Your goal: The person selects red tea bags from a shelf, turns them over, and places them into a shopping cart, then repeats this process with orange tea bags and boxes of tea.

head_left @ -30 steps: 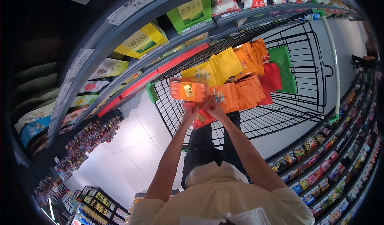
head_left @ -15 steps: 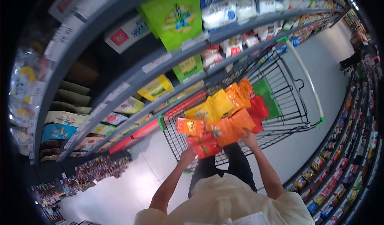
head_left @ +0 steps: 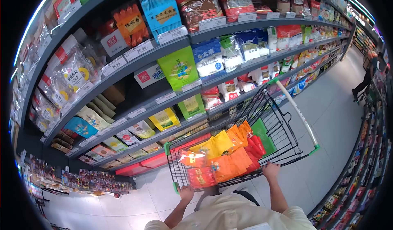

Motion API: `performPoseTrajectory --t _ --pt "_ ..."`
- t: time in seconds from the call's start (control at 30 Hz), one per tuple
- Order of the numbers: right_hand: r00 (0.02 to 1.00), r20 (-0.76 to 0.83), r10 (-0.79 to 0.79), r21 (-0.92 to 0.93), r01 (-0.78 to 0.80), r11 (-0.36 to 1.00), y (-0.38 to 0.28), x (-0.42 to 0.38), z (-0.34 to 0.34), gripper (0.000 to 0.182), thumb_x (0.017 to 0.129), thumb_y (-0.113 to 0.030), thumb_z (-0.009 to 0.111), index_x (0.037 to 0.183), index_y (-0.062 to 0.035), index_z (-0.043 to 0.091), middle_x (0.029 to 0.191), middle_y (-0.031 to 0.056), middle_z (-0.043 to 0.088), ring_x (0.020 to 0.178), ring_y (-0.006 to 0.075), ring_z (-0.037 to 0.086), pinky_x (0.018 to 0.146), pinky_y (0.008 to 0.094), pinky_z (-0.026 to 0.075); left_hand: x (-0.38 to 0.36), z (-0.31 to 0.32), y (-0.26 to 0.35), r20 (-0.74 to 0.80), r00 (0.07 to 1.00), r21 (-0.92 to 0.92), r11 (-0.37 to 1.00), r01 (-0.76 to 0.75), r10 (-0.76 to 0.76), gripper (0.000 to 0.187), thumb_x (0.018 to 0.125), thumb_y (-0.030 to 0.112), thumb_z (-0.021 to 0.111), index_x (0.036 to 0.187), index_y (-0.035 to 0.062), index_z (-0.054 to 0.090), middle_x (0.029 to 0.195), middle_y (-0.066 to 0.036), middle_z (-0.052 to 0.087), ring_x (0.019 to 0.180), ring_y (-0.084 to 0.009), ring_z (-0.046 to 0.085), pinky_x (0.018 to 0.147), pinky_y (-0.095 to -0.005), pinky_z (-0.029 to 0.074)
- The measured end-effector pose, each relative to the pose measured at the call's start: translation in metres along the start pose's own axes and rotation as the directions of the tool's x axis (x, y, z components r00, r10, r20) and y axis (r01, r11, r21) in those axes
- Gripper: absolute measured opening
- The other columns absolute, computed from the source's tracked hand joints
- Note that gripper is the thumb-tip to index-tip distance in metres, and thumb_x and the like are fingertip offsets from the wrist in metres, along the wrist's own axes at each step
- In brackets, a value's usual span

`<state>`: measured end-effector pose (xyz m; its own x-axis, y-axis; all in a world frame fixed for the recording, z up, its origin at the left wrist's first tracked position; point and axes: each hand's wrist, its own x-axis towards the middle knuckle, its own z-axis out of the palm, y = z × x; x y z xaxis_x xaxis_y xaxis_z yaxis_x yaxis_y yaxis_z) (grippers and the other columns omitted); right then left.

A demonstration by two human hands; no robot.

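A black wire shopping cart (head_left: pixel 174 167) with green corners stands crosswise before me. My left hand (head_left: pixel 186 193) grips its near rim by the green corner at the left. Farther right along the same rim, my right hand (head_left: pixel 271 170) has its fingers curled over the wire. Inside the cart lie red packs (head_left: pixel 201 177) nearest my left hand, an orange-red pack (head_left: pixel 192 158) behind them, yellow bags (head_left: pixel 221 143), orange bags (head_left: pixel 231 164) and more red packs (head_left: pixel 256 146). The cart's white handle (head_left: pixel 297 107) is at the far right end.
Shelves (head_left: pixel 229 27) of bagged goods curve along the far side, with a green bag (head_left: pixel 178 68) and a yellow bag (head_left: pixel 164 119) on them. Another stocked shelf (head_left: pixel 360 164) runs along the right. A person (head_left: pixel 366 76) is in the aisle at the upper right.
My hands have moved from the red and orange packs onto the cart's near rim, the left leftward and the right rightward. My view has tilted up, showing more upper shelves.
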<state>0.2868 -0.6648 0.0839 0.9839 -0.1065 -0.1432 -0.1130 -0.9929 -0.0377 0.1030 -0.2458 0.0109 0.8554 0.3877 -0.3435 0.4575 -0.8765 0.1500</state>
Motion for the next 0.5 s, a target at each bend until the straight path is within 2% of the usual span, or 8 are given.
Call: performPoseTrajectory --t 0.1,0.2,0.23,0.33,0.5 --pt "0.999 -0.038 -0.025 0.046 0.027 0.999 0.007 0.003 0.005 0.024 0.073 -0.028 0.05 0.078 -0.0079 0.062 0.072 0.0132 0.064 0.072 0.0276 0.062 0.081 0.0418 0.035 -0.005 0.024 0.005 -0.293 0.956 0.058 0.998 0.038 -0.019 0.03 0.081 0.027 0.04 0.082 0.0071 0.063 0.087 -0.012 0.062 0.096 -0.0274 0.052 0.099 -0.0538 0.019" --pt "0.999 0.003 -0.041 0.089 0.04 0.995 0.012 0.003 0.005 0.025 0.073 -0.026 0.049 0.078 -0.0064 0.062 0.073 0.0147 0.064 0.071 0.0285 0.062 0.082 0.044 0.034 -0.008 0.042 0.004 -0.417 0.908 0.068 0.994 0.082 -0.046 0.028 0.082 0.023 0.04 0.076 0.0089 0.063 0.085 -0.01 0.062 0.093 -0.0269 0.053 0.097 -0.0531 0.023" --pt "0.998 0.032 -0.045 0.091 0.042 0.995 0.012 0.004 0.0 0.025 0.073 -0.027 0.048 0.079 -0.006 0.062 0.073 0.015 0.064 0.071 0.0288 0.062 0.082 0.0444 0.033 -0.009 0.038 0.007 -0.337 0.936 0.026 0.993 0.114 -0.098 0.028 0.082 0.024 0.04 0.078 0.0105 0.064 0.083 -0.009 0.063 0.091 -0.0276 0.054 0.098 -0.0525 0.021" --pt "0.994 0.072 -0.08 0.07 0.075 0.995 0.023 0.006 0.006 0.028 0.076 -0.03 0.047 0.079 -0.0064 0.062 0.073 0.0143 0.064 0.07 0.0292 0.063 0.08 0.046 0.037 -0.012 0.031 0.015 -0.28 0.951 0.034 0.989 0.145 -0.13 0.029 0.083 0.026 0.039 0.08 0.0119 0.064 0.082 -0.01 0.063 0.088 -0.0283 0.056 0.098 -0.0532 0.021" --pt "0.987 0.07 -0.144 0.103 0.136 0.985 0.034 0.008 0.007 0.03 0.077 -0.032 0.047 0.08 -0.0062 0.062 0.073 0.0148 0.064 0.071 0.0295 0.062 0.078 0.0474 0.039 -0.015 0.018 0.029 -0.115 0.972 0.081 0.973 0.216 -0.206 0.035 0.084 0.028 0.031 0.087 0.0118 0.062 0.091 -0.009 0.063 0.093 -0.0274 0.054 0.1 -0.0512 0.018"
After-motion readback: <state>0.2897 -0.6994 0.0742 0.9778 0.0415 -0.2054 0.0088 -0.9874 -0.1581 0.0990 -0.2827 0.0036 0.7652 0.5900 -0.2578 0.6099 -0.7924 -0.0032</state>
